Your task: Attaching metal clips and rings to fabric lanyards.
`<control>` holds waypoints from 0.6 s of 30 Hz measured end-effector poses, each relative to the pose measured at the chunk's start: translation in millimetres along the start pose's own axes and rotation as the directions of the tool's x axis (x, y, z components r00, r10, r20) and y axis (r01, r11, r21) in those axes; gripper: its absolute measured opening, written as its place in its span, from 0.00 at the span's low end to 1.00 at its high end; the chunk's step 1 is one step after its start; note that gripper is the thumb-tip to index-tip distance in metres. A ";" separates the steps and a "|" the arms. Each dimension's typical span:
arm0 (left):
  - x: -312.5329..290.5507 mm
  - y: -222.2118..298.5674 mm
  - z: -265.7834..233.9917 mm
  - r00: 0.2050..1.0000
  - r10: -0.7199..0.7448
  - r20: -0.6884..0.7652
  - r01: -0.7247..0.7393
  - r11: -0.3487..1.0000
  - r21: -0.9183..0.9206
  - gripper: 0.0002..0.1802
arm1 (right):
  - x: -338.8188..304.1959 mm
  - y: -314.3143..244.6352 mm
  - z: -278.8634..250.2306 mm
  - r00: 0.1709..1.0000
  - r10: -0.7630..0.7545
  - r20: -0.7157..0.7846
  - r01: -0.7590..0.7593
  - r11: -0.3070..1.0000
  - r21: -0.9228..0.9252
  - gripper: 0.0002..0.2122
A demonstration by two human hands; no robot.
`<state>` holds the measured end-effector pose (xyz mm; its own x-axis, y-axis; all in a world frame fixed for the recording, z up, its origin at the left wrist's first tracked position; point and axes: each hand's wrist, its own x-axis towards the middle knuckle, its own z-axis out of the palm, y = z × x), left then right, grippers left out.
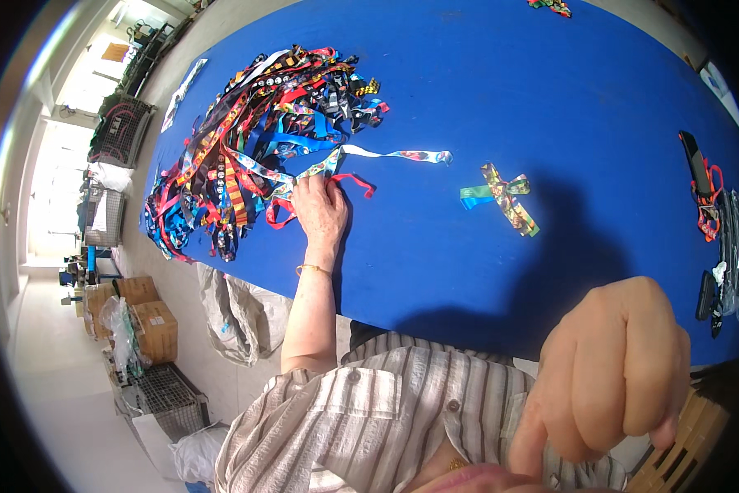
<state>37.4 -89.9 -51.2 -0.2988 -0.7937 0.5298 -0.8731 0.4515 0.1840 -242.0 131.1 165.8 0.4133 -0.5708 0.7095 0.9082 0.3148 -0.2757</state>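
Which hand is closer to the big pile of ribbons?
Left: the left hand is at the right edge of the ribbon pile; the right hand is raised, much farther right.

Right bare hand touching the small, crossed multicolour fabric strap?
Apart. Head view shows a plain gap of blue tabletop between the right hand and the crossed strap.

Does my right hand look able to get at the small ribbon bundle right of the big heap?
Probably yes: your right hand is raised, and nothing visible stands between it and the small ribbon bundle.
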 end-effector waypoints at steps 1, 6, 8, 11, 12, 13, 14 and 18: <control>-0.5 -2.1 -1.0 1.000 -0.003 -0.006 0.003 1.000 0.001 0.10 | 1.1 -0.6 -1.7 1.000 0.014 0.008 -0.014 1.000 -0.008 0.10; 1.3 5.4 1.1 1.000 0.007 -0.014 -0.007 1.000 -0.024 0.09 | -1.6 -2.1 3.3 0.999 0.027 -0.028 -0.029 0.995 -0.092 0.10; 0.6 4.0 0.0 1.000 -0.003 0.009 0.003 1.000 -0.020 0.10 | -0.5 -1.9 -0.6 0.998 0.060 0.016 -0.058 0.995 -0.083 0.09; 0.3 1.1 -0.4 1.000 -0.007 0.007 0.007 1.000 -0.017 0.11 | 2.5 -1.4 -5.0 0.995 0.086 0.050 -0.082 0.994 -0.068 0.09; 0.2 0.6 -0.1 1.000 -0.007 0.007 0.008 1.000 -0.016 0.11 | 2.3 -0.5 -5.0 0.995 0.086 0.051 -0.083 0.994 -0.067 0.09; 0.1 0.0 0.1 1.000 -0.007 0.012 0.007 1.000 -0.014 0.11 | 1.8 0.6 -4.7 0.996 0.081 0.048 -0.078 0.996 -0.046 0.08; 0.3 -0.4 0.9 1.000 -0.006 0.015 0.006 1.000 -0.012 0.11 | 1.6 1.0 -4.5 0.996 0.076 0.047 -0.075 0.997 -0.026 0.08; 0.2 -0.6 1.9 1.000 -0.001 0.011 0.001 1.000 0.001 0.12 | 3.2 0.5 -5.7 0.993 0.083 0.080 -0.080 0.996 -0.032 0.08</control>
<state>37.2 -91.1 -52.7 -0.3020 -0.7988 0.5203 -0.8738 0.4502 0.1840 -239.8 125.1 164.3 0.4802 -0.4803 0.7339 0.8738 0.3348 -0.3527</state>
